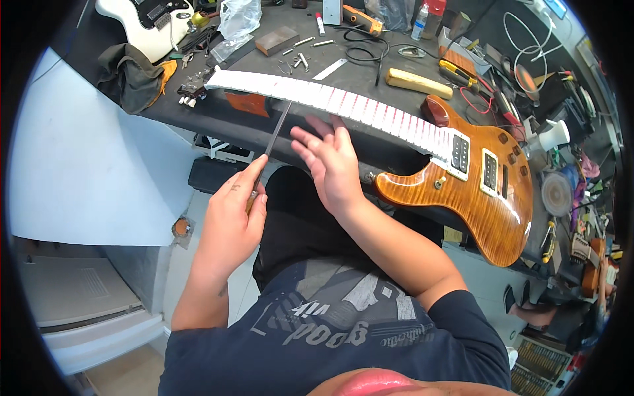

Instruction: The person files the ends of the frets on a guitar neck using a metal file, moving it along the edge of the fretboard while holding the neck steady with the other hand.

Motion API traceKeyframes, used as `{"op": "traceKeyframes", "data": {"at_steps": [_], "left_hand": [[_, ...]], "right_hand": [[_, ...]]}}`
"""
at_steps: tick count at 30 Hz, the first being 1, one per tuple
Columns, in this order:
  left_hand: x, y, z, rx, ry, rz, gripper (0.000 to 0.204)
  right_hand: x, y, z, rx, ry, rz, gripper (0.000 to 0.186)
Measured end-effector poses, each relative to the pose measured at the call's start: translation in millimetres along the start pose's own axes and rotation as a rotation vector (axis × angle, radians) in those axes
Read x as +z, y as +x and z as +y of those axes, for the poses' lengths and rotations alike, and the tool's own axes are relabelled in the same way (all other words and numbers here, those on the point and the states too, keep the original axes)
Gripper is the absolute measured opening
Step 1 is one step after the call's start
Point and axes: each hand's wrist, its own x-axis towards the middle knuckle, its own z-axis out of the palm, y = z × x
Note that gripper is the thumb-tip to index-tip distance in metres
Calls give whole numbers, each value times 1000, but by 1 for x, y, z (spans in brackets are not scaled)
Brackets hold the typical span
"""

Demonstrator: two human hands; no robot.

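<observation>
An amber flame-topped electric guitar (475, 191) lies along the bench edge, its body at the right and headstock at the left. White tape strips cover the fingerboard (330, 99), with thin fret lines between them. My left hand (232, 221) is closed around the handle of a slim metal file (277, 130). The tool slants up, and its tip meets the near edge of the neck. Beside it, my right hand (333, 165) is just below the neck, empty, with fingers apart and slightly blurred. A reddish-brown block (246, 103) sits under the neck near the headstock.
On the dark bench (264, 63) behind the neck lie a wooden block (277, 40), a steel ruler (329, 68), several small metal pieces and a yellowish wooden bar (419, 84). A white guitar body (148, 30) and dark cloth (135, 76) occupy the far left. Tools and cables crowd the right.
</observation>
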Motion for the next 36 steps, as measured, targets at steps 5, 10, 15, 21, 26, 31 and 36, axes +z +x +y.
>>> {"op": "traceKeyframes", "data": {"at_steps": [5, 10, 15, 21, 26, 31, 36], "left_hand": [[0, 4, 16, -62, 66, 2, 52], [8, 7, 19, -54, 92, 37, 46], [19, 12, 22, -39, 161, 29, 41], [26, 14, 20, 5, 167, 56, 39], [27, 12, 20, 40, 207, 49, 41], [28, 33, 25, -70, 151, -17, 41], [39, 100, 25, -154, 47, -65, 39]], "right_hand": [[6, 37, 12, -53, 146, 114, 47], [6, 40, 15, -78, 212, 105, 28], [7, 46, 20, -94, 197, 101, 30], [10, 44, 20, -87, 164, 115, 29], [8, 43, 22, -77, 213, 102, 27], [5, 42, 19, -73, 246, 86, 25], [7, 40, 16, -80, 218, 12, 23]]}}
